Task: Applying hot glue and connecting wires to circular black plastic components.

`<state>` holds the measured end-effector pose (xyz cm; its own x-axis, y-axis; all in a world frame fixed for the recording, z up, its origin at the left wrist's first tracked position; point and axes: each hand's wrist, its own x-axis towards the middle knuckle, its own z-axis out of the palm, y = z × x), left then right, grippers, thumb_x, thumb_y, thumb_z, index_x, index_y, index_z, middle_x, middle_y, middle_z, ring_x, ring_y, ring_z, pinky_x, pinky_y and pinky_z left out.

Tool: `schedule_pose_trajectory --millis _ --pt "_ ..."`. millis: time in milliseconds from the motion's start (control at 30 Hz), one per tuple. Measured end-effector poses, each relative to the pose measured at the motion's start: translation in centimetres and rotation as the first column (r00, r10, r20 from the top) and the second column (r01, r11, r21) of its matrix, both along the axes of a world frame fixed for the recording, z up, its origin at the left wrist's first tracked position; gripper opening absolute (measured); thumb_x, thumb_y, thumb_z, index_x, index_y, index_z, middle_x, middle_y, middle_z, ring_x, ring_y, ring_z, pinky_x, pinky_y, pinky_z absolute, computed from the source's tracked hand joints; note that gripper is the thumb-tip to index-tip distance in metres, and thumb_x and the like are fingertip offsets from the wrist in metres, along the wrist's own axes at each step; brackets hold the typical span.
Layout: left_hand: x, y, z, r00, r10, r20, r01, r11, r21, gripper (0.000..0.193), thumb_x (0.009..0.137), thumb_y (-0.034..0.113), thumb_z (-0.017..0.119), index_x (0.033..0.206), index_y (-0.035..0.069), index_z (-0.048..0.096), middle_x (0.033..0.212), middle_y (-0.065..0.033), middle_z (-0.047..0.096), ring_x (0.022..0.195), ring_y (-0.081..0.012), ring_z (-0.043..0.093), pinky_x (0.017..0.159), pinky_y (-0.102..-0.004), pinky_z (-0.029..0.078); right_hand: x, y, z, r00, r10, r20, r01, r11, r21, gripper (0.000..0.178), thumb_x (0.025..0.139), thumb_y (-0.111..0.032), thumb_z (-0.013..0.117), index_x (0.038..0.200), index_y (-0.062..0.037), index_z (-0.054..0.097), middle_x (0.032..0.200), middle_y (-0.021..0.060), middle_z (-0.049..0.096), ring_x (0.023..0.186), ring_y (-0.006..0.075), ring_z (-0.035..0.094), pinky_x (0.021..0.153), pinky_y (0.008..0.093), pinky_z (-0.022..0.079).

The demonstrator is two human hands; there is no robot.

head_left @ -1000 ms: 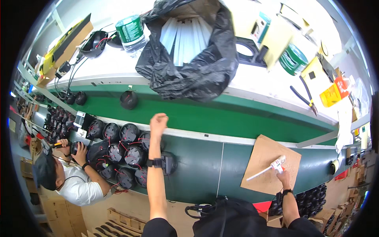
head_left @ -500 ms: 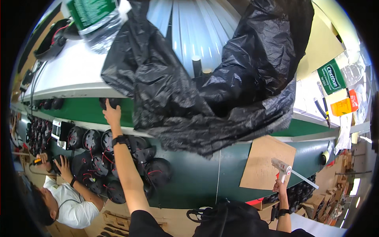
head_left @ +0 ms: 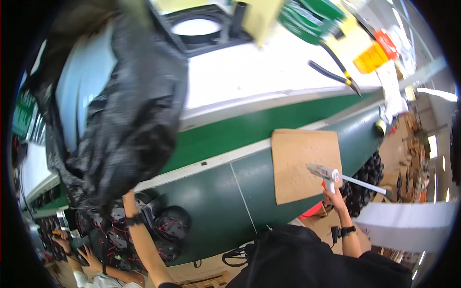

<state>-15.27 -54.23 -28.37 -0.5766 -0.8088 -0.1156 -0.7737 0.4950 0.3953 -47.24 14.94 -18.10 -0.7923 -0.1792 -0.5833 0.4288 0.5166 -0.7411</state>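
Observation:
My right hand is closed around the handle of a white glue gun. A long translucent glue stick sticks out of its back end. The nozzle points left over a brown cardboard sheet on the green bench. My left hand reaches forward at the left, and its fingers are hidden behind the black plastic bag. Pale glue sticks show inside that bag. Close to my left forearm sit several round black shells with red wires.
Black-handled pliers lie on the white shelf, near an orange packet. A green-labelled bottle stands behind them. A black frame with a round opening is farther back. At the lower left, a co-worker's hands are among the shells.
The view has swung right, so the bag now appears farther left. My left hand has left the dark round piece on the green strip and come nearer. The glue gun stays in my right hand.

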Motion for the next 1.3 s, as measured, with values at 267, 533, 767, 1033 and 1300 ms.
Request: schedule_pose_trajectory --millis 267,533,767,1033,1300 --pt "-13.0 31.3 5.0 0.802 -0.577 -0.152 0.595 0.753 0.282 0.043 0.067 0.026 0.083 0.098 0.007 0.06 0.116 -0.0232 0.053 0.094 -0.0412 0.063 0.075 -0.0471 0.054 -1.9 0.6 -0.1 0.973 0.18 0.146 -0.173 0.983 -0.059 0.039 0.088 -0.009 0.056 0.124 -0.0043 0.042 0.06 0.0011 0.046 0.046 0.0118 0.045 0.045 0.0278 0.042" --pt "-13.3 45.5 4.2 0.915 -0.365 -0.172 0.387 0.914 0.12 0.047 0.07 0.02 0.079 0.112 0.01 0.059 0.134 -0.0245 0.043 0.112 -0.0433 0.054 0.087 -0.0462 0.05 -4.3 0.0 -2.0 0.831 0.424 0.36 -0.312 0.891 -0.329 0.031 0.081 -0.003 0.061 0.111 -0.0023 0.051 0.085 0.0015 0.056 0.069 0.0122 0.053 0.065 0.0277 0.048" --pt "-13.3 45.4 1.2 0.939 -0.162 -0.304 0.225 0.957 0.184 0.042 0.07 0.014 0.076 0.109 0.003 0.064 0.106 -0.0161 0.048 0.087 -0.0313 0.053 0.072 -0.0375 0.045 -5.1 4.0 -8.7 0.53 0.832 0.166 -0.79 0.555 -0.259 0.029 0.075 -0.007 0.071 0.103 -0.005 0.062 0.091 0.0032 0.061 0.083 0.0157 0.059 0.072 0.0288 0.048" --pt "-17.2 44.2 1.8 0.959 -0.262 -0.106 0.271 0.96 0.076 0.024 0.069 -0.006 0.07 0.09 0.003 0.063 0.074 -0.0081 0.047 0.064 -0.0216 0.048 0.057 -0.0324 0.04 -2.6 -2.0 -6.5 0.632 0.774 -0.038 -0.675 0.526 -0.517 0.033 0.086 -0.022 0.067 0.108 0.0014 0.059 0.109 0.0242 0.056 0.096 0.0321 0.06 0.083 0.037 0.048" --pt "-19.0 39.8 2.9 0.863 -0.456 -0.218 0.502 0.822 0.269 0.01 0.08 -0.004 0.065 0.089 -0.002 0.063 0.072 -0.0074 0.06 0.061 -0.0135 0.056 0.056 -0.0244 0.041 -1.8 -3.4 -6.7 0.583 0.77 -0.26 -0.801 0.492 -0.341 0.031 0.085 -0.015 0.066 0.107 0.0058 0.059 0.105 0.0223 0.06 0.096 0.0338 0.062 0.083 0.0374 0.05"
